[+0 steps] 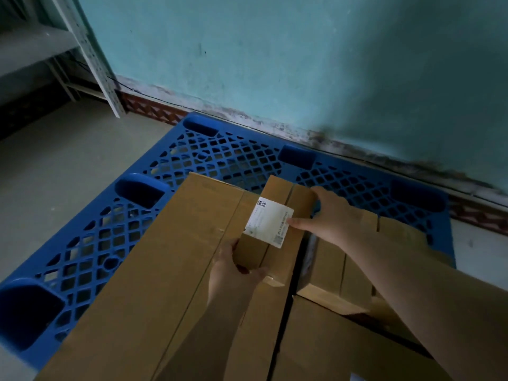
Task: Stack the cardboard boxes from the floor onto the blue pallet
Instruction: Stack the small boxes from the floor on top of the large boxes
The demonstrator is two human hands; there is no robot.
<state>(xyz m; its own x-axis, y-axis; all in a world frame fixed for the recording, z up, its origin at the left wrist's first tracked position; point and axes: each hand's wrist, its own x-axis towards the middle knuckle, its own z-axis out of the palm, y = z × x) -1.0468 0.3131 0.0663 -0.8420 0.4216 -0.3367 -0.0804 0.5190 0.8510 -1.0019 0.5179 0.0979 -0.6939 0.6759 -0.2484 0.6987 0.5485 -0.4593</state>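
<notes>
Label (270,225) print on small box (272,229): too blurred to read. Large box (165,270) beneath: near end cut off by frame. Small box rests atop it, over blue pallet (110,229). Left hand (233,268): grips near left corner, thumb on top. Right hand (332,218): curled round far right edge, thumb on label. Further boxes (338,279) crowd near right. Shelving (82,50) far left; wall (275,50) behind.

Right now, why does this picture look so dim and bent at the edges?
Head view: the light is low and bluish, so the teal wall and blue pallet look murky; the wide lens bows the wall's base line and the shelf post; the shelf corner is slightly smeared; the white label on the small box both hands hold is the brightest spot, its print unreadable.
</notes>
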